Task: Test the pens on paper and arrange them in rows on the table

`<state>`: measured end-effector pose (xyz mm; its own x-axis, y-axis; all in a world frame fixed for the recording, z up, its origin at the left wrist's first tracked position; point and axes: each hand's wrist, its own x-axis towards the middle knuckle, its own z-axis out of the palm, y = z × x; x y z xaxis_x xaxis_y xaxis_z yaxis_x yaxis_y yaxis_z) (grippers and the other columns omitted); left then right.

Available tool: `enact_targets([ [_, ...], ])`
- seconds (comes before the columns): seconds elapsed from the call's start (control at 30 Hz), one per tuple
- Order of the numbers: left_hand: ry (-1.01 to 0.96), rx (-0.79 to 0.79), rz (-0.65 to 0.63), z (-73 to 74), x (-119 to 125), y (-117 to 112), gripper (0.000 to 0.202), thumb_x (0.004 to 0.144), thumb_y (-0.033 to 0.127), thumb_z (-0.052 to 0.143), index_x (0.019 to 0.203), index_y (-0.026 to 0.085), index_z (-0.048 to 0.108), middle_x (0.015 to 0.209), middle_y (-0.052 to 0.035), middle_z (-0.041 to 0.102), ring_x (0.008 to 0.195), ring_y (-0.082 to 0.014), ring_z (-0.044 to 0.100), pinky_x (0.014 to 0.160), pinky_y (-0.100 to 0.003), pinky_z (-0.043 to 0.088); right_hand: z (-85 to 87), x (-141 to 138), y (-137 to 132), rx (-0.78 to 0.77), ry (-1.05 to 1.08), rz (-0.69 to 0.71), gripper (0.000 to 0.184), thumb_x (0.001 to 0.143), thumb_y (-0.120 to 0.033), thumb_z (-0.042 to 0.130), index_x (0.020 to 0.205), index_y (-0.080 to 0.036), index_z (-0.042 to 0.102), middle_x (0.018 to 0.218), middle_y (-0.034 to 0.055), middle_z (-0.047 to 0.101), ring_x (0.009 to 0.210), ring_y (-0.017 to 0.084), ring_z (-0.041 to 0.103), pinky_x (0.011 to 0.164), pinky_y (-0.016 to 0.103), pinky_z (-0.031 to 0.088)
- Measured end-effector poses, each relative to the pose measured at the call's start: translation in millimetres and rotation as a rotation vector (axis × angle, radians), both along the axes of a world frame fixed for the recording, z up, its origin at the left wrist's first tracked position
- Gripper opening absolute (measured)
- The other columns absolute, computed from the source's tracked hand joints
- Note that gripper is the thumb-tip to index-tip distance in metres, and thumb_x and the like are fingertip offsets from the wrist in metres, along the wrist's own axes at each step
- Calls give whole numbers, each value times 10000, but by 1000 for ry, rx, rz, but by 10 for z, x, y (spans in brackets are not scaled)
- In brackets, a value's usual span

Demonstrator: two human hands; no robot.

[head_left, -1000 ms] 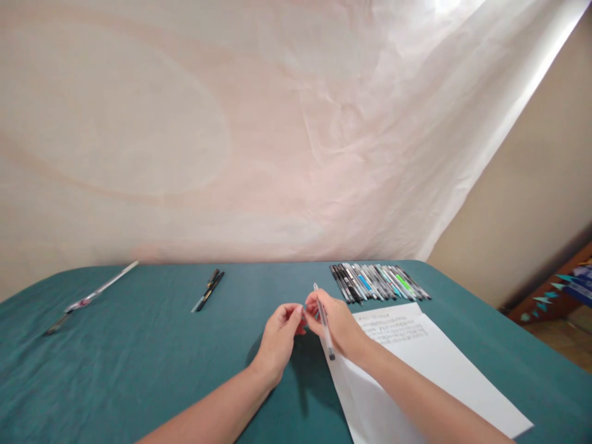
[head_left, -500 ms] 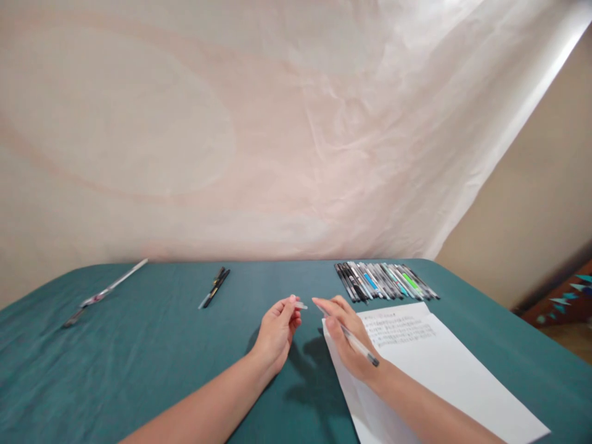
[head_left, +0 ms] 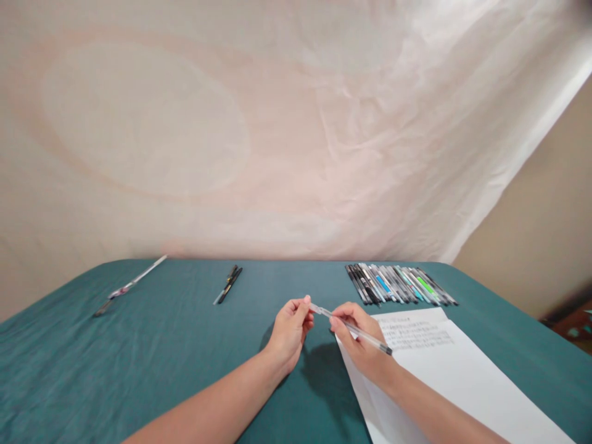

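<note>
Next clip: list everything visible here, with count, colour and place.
clear pen: one, transparent with dark tip, held between both hands
row of pens: many, black, grey, blue, green, back right of table
black pens: two, side by side, back centre
slim pens: apparently two, pale and dark, far left
paper: white, some writing on top, front right
tablecloth: one, teal
backdrop sheet: one, white, behind table
left hand: pinches the pen's far end
right hand: grips the pen's barrel
</note>
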<state>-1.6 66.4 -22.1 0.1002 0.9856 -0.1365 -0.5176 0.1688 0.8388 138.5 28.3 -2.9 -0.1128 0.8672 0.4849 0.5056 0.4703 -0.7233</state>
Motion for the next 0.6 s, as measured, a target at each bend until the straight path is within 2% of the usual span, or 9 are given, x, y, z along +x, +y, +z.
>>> enact_targets([
  [0.6,98,63,-55,-4,5,-30,312,653,434,615,698,143,515,562,36,504,501,-49,452,532,-175,374,8,12,12,83,-65,2,116,800,-278,469,798,-188,542,663,0,524,554,113,489,531,230,375],
])
